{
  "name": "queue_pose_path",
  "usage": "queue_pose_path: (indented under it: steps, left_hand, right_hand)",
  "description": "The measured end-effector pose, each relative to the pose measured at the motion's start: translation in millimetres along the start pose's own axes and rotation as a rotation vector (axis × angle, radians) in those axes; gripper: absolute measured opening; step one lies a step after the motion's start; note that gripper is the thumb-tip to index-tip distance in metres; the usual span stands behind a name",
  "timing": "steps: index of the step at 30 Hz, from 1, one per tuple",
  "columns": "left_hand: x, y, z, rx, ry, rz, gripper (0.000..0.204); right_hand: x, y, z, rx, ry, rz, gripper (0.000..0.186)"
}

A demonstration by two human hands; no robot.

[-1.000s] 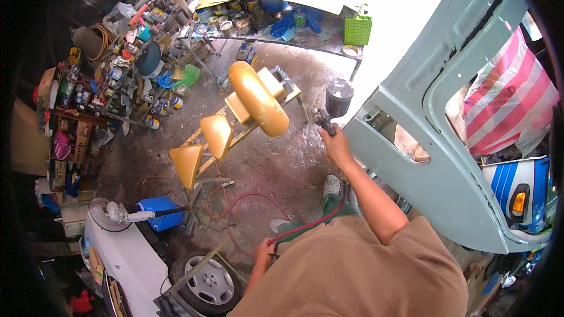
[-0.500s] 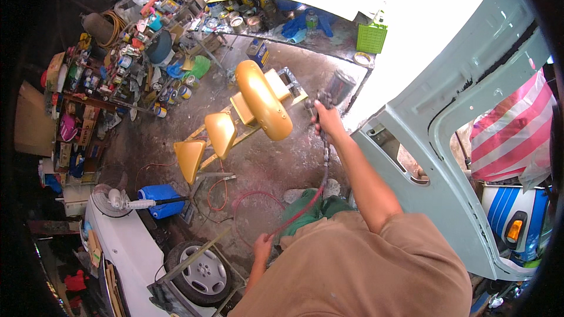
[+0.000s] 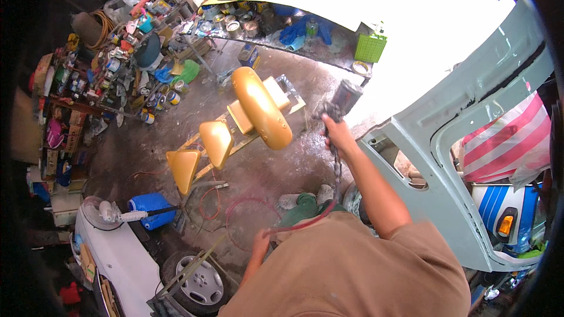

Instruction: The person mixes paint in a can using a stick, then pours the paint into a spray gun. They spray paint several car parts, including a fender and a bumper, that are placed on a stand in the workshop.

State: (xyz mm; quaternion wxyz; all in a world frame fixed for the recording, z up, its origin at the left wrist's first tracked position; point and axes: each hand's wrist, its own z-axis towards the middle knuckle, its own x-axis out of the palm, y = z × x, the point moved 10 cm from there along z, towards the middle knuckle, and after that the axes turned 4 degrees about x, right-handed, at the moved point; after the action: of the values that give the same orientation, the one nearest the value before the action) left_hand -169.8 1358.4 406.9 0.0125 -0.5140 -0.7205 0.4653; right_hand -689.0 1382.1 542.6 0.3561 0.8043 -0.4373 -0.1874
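My right hand (image 3: 336, 132) grips a dark spray gun (image 3: 329, 110) with a grey cup (image 3: 349, 95) on top, just right of several gold-coloured parts on a metal stand. These include a long curved fender (image 3: 259, 105) and smaller triangular panels (image 3: 216, 141), (image 3: 182, 170). A red hose (image 3: 311, 219) runs from below the gun toward my left hand (image 3: 260, 239), which is closed on it low near my waist, slightly blurred. More hose lies looped on the stained floor behind that hand.
A pale car door frame (image 3: 446, 179) stands close right. A cluttered shelf (image 3: 94, 107) fills the left, a bench with cans (image 3: 233, 28) the back. At lower left are a white car panel (image 3: 117, 258), fan (image 3: 97, 211), blue jerrycan (image 3: 150, 211) and wheel (image 3: 197, 282).
The gun in my right hand first moved left toward the gold fender and tilted, and is now slightly right and lower again. My left hand has shifted a little left along the hose.
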Motion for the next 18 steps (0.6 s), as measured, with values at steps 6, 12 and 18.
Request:
queue_pose_path:
  steps: [6, 12, 18]
  left_hand:
    - [-18, -5, 18, 0.036, 0.043, 0.015, 0.036]
    - [-31, -8, 38, 0.026, -0.004, -0.01, 0.033]
    - [-17, -42, 43, -0.056, 0.071, 0.038, 0.036]
  right_hand:
    - [-2, -23, -20, 0.129, -0.036, 0.028, 0.044]
    - [69, 60, 29, -0.03, 0.078, 0.164, 0.037]
    - [119, 157, 57, -0.168, 0.196, 0.139, 0.04]
